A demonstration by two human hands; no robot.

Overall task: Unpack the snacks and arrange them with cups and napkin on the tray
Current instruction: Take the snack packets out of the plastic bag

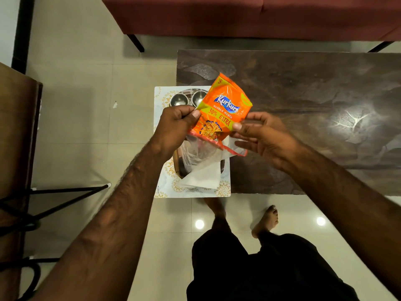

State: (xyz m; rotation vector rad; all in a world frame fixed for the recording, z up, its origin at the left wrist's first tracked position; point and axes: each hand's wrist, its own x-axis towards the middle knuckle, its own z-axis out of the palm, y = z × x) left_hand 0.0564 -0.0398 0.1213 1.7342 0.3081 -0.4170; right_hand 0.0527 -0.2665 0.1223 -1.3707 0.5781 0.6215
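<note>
Pinching an orange snack packet by its sides, the left hand and right hand hold it above the tray, likely readying to tear it open over the steel cups.

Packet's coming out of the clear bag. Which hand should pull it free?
Left, probably. The left hand already pinches the orange snack packet at its edge above the clear bag, while the right hand grips lower, at the bag's red-trimmed mouth, so it can hold the bag back.
</note>
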